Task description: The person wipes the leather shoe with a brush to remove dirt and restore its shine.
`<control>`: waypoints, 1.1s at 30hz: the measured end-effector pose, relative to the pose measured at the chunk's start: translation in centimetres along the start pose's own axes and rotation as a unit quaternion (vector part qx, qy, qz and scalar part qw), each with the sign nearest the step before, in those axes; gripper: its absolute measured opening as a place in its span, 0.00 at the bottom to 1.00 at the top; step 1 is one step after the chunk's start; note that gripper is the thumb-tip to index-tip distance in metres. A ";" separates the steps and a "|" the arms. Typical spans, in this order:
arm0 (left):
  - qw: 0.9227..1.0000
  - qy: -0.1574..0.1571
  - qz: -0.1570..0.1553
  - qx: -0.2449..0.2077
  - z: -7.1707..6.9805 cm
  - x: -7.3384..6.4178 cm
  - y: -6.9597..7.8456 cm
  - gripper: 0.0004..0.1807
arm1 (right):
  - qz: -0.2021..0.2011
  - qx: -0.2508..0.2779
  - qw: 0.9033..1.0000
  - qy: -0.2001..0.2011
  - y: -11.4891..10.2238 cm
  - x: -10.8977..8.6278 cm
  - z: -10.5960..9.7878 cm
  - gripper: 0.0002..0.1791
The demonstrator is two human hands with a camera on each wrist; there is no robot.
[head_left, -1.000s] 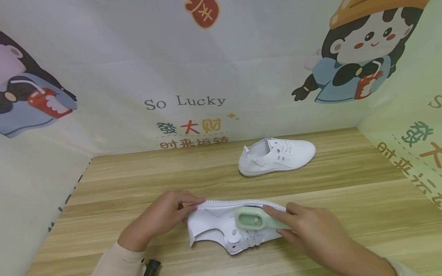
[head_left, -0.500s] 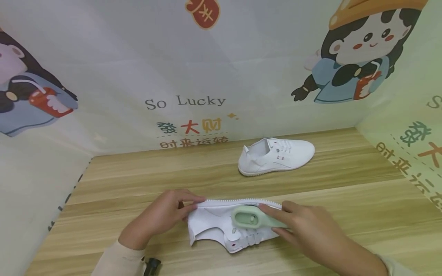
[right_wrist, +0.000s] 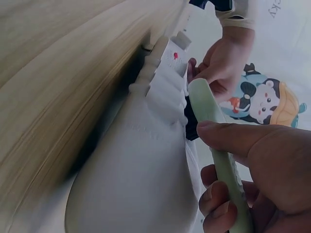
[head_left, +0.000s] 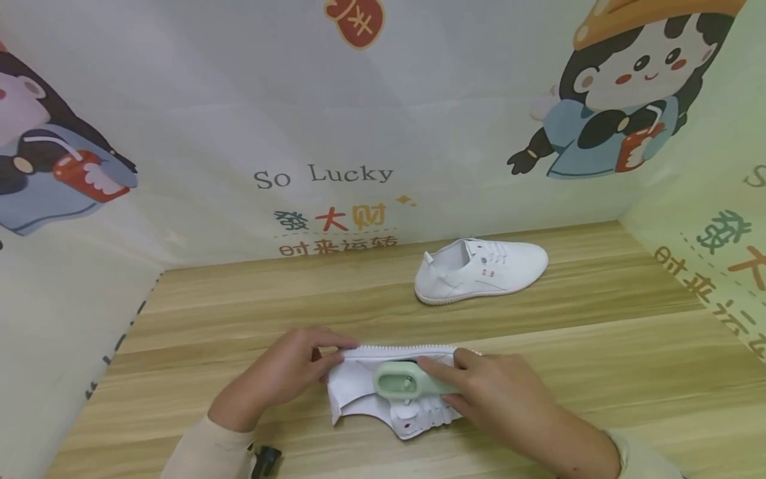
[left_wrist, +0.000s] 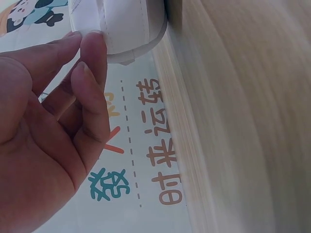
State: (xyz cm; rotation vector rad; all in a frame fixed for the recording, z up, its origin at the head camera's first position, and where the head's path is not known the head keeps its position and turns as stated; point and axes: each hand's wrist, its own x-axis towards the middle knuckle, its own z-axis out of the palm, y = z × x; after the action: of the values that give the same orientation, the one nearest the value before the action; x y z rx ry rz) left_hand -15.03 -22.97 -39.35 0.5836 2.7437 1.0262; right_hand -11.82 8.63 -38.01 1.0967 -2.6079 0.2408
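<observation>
A white lace-up shoe lies on its side on the wooden table, its sole edge facing away and its opening towards me. At the heel, my left hand pinches the shoe between thumb and fingers; the left wrist view shows the fingertips on the white heel. My right hand grips the handle of a pale green brush, index finger stretched along it. In the right wrist view, the brush's dark bristles face the shoe's side, just behind the laces. The right hand covers the toe in the head view.
A second white shoe stands upright farther back on the table, toe to the right. Printed cloth walls close in the back and sides. A black object sits beside the left sleeve.
My right hand and the brush have moved left along the shoe's side, towards the heel. The left hand keeps its hold, and the far shoe stays where it was.
</observation>
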 end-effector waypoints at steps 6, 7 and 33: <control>1.000 -0.003 0.003 0.001 0.0 0.2 0.0 0.15 | -0.010 -0.016 1.000 0.009 -1.0 1.4 0.4 0.30; 1.000 -0.003 0.004 0.002 0.0 0.3 0.0 0.15 | -0.011 -0.021 1.000 0.015 -1.1 1.6 0.5 0.30; 1.000 -0.006 0.007 0.000 0.0 0.0 -0.1 0.15 | 0.006 -0.006 1.000 0.018 -0.3 0.4 0.1 0.29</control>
State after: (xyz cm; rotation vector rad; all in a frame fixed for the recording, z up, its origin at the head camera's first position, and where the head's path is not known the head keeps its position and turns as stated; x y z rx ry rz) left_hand -15.04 -23.03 -39.43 0.6080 2.7341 1.0225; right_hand -11.86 8.11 -37.98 1.0640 -2.5811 0.2435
